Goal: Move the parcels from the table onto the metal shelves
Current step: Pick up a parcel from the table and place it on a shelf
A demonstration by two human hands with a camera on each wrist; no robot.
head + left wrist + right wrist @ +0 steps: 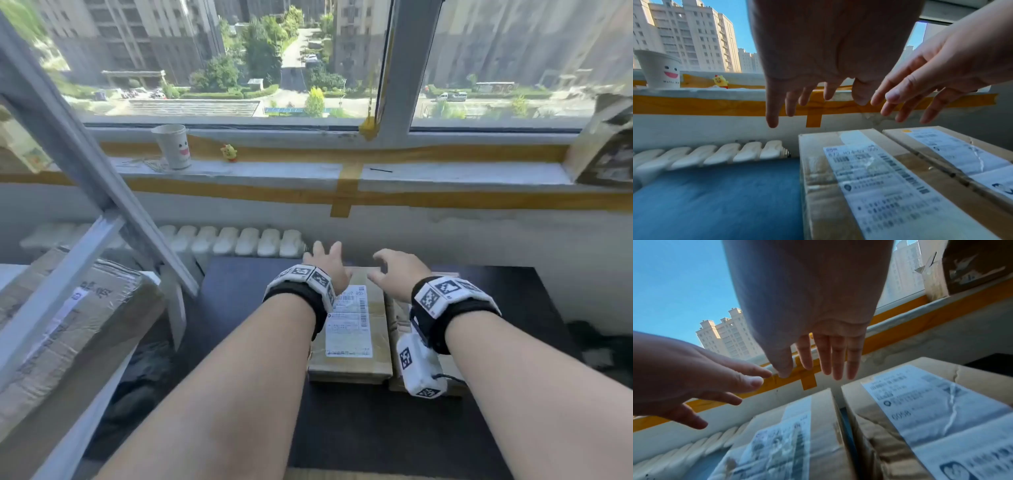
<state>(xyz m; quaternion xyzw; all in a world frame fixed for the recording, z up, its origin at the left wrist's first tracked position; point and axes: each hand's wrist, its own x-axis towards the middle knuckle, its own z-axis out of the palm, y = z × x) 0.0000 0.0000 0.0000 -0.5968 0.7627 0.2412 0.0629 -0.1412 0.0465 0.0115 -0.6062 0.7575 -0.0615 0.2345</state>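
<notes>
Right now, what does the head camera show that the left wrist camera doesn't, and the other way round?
Only the head view shows the metal shelves with a parcel on them, the wristbands and a box at the sill's right end. Only the left wrist view shows the left hand from beneath, fingers spread above the parcels. Both show the two table parcels side by side, the right hand, the smiley cup, the yellow toy and the radiator.

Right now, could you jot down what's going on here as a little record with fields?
Left hand: open, fingers spread above the left parcel's far end, holding nothing
Right hand: open, over the same end
Left parcel: cardboard, white label on top, lying on the dark table
Right parcel: beside it, narrow gap between
Metal shelves: at left, already holding a taped box
Windowsill: smiley cup, yellow toy
</notes>
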